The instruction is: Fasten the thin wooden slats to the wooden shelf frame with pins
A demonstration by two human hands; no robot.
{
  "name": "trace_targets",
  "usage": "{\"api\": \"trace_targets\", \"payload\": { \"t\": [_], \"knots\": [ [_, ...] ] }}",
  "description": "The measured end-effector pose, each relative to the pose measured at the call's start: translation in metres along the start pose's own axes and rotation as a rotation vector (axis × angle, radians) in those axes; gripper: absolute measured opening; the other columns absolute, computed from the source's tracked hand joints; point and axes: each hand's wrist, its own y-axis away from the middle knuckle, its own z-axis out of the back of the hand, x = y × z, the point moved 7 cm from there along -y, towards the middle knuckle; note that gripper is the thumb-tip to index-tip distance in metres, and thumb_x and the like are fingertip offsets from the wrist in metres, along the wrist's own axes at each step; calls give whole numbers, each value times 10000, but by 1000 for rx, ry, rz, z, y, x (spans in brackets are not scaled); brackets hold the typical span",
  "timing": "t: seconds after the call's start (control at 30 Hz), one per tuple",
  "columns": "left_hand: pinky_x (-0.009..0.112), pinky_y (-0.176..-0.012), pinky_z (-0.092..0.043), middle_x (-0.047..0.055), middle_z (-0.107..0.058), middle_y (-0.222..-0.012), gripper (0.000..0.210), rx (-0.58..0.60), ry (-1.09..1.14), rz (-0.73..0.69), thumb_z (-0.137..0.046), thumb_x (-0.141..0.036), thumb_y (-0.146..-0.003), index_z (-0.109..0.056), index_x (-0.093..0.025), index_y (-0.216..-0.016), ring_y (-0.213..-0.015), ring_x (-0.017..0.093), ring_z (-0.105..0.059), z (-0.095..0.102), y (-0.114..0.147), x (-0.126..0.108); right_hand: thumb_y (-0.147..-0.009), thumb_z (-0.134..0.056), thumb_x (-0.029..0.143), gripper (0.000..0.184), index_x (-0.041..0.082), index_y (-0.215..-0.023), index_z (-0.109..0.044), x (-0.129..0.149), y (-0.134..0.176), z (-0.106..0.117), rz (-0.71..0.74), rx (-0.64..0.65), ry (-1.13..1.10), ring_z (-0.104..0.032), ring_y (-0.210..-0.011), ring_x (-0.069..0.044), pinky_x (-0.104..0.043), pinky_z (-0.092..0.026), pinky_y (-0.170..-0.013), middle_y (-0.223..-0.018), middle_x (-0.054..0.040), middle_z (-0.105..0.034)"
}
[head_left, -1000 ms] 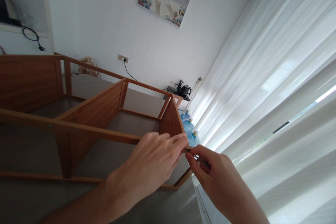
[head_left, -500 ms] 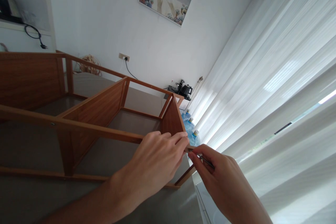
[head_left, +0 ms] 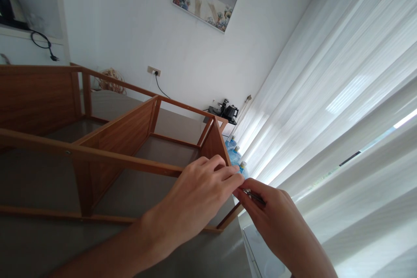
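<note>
A brown wooden shelf frame (head_left: 130, 159) lies on its side below me, with flat panels between its rails. My left hand (head_left: 205, 189) is curled over the right end of the near upper rail, fingertips closed at the corner beside my other hand. My right hand (head_left: 276, 215) pinches a thin metal rod-like tool (head_left: 256, 196) between thumb and fingers. The tool points at that rail end. Its tip and the spot it meets are hidden behind the fingers.
Blue water bottles (head_left: 235, 154) stand beyond the frame's right end, near a small stand with a black kettle (head_left: 231, 112). White curtains (head_left: 342, 74) hang along the right. A white appliance-like surface (head_left: 260, 247) is at lower right. A wall socket (head_left: 154, 71) holds a plug.
My left hand has shifted slightly right and its fingers now cover the rail's corner and the tool's front end. My right hand has turned a little, still pinching the tool.
</note>
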Motion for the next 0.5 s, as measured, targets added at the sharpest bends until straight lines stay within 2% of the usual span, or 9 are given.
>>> {"api": "trace_targets", "payload": {
  "t": [0.1,0.27,0.37,0.5],
  "knots": [
    [340,-700,-376,-33,-694,-929,119,10,26,16,-595,-204,-1002,-617,-245,-1111,-819,162,-586,-3,-2,2,-980,-489,449,344,229,-841,-714,0,0,0,-2,-9,-10,-536,-549,-126,-224,-393,-518,-623,7,-656],
    [370,-764,-365,-49,-708,-1046,70,32,28,42,-587,-212,-1006,-608,-237,-1068,-898,171,-613,-6,-2,4,-970,-513,447,316,231,-868,-719,1,1,0,-6,4,-56,-549,-570,-113,-212,-431,-566,-682,20,-691],
    [368,-732,-355,-57,-703,-969,54,55,54,87,-598,-232,-1002,-604,-245,-1054,-844,168,-624,-8,-2,6,-970,-506,446,314,229,-910,-725,1,1,-1,-18,31,-87,-565,-577,-106,-200,-437,-564,-713,19,-701],
    [360,-700,-348,-48,-694,-909,116,79,65,139,-623,-253,-987,-593,-254,-1100,-831,181,-641,-10,-2,8,-961,-510,452,328,217,-866,-718,3,-1,1,-14,20,-73,-538,-543,-114,-209,-424,-534,-631,15,-645]
  ]
}}
